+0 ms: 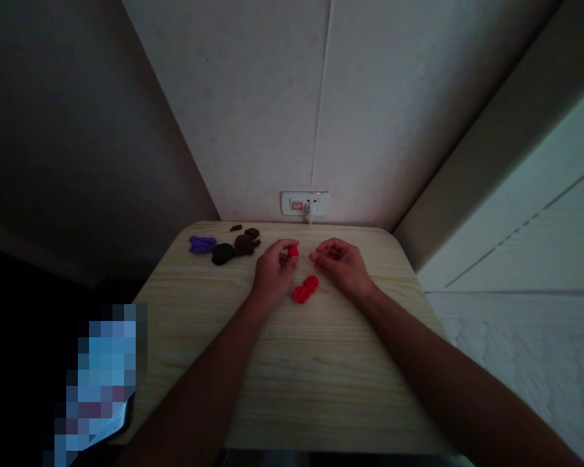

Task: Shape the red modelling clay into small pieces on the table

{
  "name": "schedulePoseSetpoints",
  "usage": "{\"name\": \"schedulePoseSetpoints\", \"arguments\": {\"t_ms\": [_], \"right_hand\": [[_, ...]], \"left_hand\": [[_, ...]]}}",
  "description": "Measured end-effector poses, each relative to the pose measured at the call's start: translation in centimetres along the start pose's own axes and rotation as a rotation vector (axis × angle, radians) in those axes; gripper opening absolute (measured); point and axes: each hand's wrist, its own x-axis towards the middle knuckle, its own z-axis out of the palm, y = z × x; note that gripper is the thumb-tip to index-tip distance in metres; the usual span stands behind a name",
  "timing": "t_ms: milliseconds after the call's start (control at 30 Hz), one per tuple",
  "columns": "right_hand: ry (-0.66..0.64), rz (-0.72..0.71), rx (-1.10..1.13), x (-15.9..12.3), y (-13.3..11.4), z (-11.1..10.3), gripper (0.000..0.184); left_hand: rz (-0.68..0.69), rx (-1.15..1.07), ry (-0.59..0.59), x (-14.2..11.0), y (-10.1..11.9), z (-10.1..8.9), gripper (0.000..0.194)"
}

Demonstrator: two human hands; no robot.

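The left forearm (199, 379) and right forearm (448, 363) reach in over the pale wood-grain counter (321, 389), a lit screen (111, 425) at its near left corner. The fingers of the left hand (272, 272) grasp a small red clay-like ball (292, 251) above the counter's far half. The right hand (348, 266) is just to its right, fingers curled; red shows at the tips, but I cannot tell whether they grip anything. Two red lumps (302, 294) touch on the counter between the forearms. Farther left lie purple (202, 244), black (222, 253) and dark brown (244, 244) lumps.
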Motion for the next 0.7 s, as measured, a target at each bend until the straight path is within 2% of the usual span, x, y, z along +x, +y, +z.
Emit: {"name": "schedulePoseSetpoints", "arguments": {"t_ms": [233,333,533,700], "right_hand": [[-0.051,0.042,0.088,0.21,0.12,-0.02,0.036],[-0.046,0.065,0.061,0.07,-0.01,0.09,0.037],[0.003,0.007,-0.006,-0.05,-0.2,0.14,0.034],[-0.039,0.021,0.024,0.27,0.21,-0.16,0.033]], "left_hand": [[-0.017,-0.021,0.003,-0.12,-0.19,0.14,0.035],[-0.039,-0.054,-0.013,-0.13,-0.01,0.13,0.035],[-0.008,-0.134,-0.038,-0.05,0.34,-0.01,0.033],[0.005,-0.175,-0.039,0.05,0.24,-0.13,0.038]]}}
